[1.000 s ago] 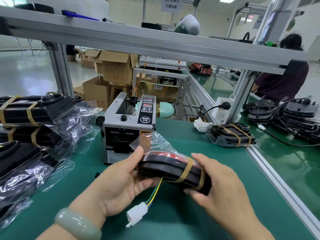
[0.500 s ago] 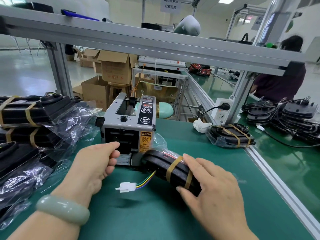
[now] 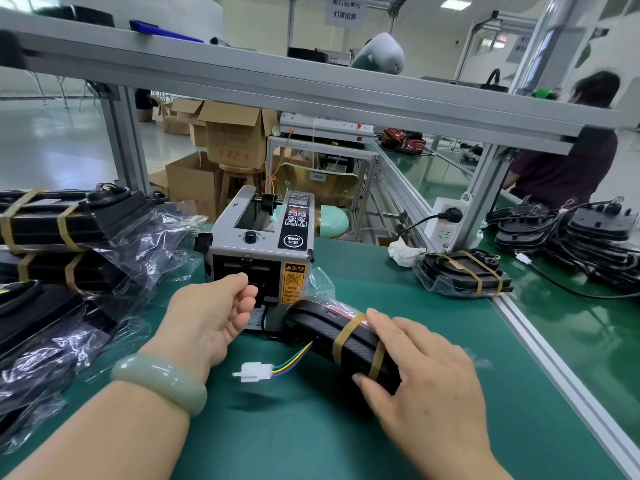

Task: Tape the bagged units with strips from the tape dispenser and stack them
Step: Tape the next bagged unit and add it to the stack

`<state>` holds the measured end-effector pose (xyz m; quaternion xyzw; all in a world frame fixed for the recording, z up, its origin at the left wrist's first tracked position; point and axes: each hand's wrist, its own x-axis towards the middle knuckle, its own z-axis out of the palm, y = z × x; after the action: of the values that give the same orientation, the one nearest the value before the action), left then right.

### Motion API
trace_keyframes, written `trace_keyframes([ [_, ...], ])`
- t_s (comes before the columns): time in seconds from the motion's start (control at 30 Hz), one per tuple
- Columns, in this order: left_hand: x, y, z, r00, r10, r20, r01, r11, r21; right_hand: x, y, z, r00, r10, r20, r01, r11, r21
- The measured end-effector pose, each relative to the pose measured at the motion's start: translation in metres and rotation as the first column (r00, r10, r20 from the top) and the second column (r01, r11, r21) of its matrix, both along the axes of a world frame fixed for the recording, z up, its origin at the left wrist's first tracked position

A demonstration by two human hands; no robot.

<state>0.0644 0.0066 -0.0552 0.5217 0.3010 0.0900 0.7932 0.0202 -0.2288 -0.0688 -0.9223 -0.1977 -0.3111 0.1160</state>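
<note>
Now the left-hand grip, half a second ago lower on the front of the grey box-shaped tape dispenser, has risen to its outlet slot, fingers curled; whether it pinches a strip cannot be told. The right-hand grip still clasps the black bagged unit with two brown tape bands, lying on the green desk just right of the dispenser's front. On the dispenser, a yellow label reads "CAUTION" and a round black badge reads "SEMI".
</note>
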Motion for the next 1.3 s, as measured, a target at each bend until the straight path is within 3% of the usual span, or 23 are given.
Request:
trace_keyframes([
  [0.37,0.0047,-0.0026,0.0001,0.997,0.073,0.006,-0.073,0.993,0.09,-0.0009,0.001,0.0006,1.0,-0.002,0.0,0.002,1.0,0.004],
  [1.3,0.0102,-0.0022,-0.0021,0.996,0.088,-0.011,-0.088,0.996,0.031,-0.0014,0.0018,-0.0007,1.0,-0.018,-0.016,0.018,1.0,-0.005],
])
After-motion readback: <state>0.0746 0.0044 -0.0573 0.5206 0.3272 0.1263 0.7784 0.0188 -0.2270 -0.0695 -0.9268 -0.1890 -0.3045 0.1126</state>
